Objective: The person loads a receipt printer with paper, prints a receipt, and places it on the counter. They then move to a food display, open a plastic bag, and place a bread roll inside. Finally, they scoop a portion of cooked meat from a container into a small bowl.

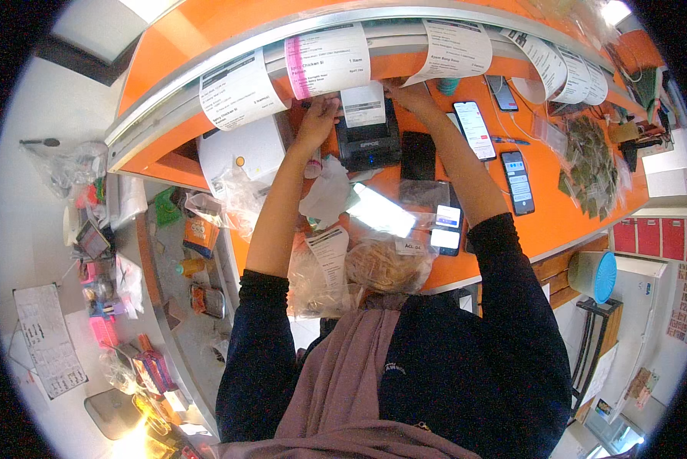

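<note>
Both my arms reach forward over an orange counter to a black receipt printer. A printed paper slip stands up from the printer's top. My left hand is at the printer's left, its fingers bent just below a hanging receipt with a pink stripe. My right hand is beyond the printer's right side, beneath the edge of another hanging receipt. The fingertips of both hands are partly hidden, so any grip is unclear.
More receipts hang from the shelf edge. Several smartphones lie right of the printer, near a pile of small plastic packets. Filled plastic bags sit against the counter's near edge. A white box-like object stands left.
</note>
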`<state>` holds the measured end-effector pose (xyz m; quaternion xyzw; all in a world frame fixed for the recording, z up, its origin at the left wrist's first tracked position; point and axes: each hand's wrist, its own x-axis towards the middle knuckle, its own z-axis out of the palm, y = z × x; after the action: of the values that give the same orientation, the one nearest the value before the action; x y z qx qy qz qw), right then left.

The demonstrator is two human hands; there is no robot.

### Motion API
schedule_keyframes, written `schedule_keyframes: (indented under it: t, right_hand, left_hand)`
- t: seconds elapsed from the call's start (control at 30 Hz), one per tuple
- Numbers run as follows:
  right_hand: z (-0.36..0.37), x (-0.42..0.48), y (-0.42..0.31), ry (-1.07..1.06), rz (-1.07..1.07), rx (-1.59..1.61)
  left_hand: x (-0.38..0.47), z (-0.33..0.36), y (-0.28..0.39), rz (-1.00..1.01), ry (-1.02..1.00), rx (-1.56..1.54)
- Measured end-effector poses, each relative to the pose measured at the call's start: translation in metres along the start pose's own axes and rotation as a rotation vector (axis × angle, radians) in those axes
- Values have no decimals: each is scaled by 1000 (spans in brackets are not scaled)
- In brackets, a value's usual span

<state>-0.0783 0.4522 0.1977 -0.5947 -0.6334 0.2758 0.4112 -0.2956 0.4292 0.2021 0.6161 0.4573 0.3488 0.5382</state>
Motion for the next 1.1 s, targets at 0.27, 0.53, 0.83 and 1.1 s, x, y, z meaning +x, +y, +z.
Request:
schedule_keyframes:
  t: [0.27, 0.53, 0.83, 1.1]
  right_hand:
    - [9, 11, 11, 7, -23, 27]
    - [10, 12, 18, 84, -97, 22]
    - [23, -13, 12, -150, 262, 518]
    - [33, -7, 57, -53, 106, 502]
  left_hand:
    - [-1, -1, -5, 23, 2, -52]
    - [1, -1, -6, 45, -7, -59]
    - [4, -1, -11, 30, 20, -59]
    - [8, 2, -12, 56, -18, -48]
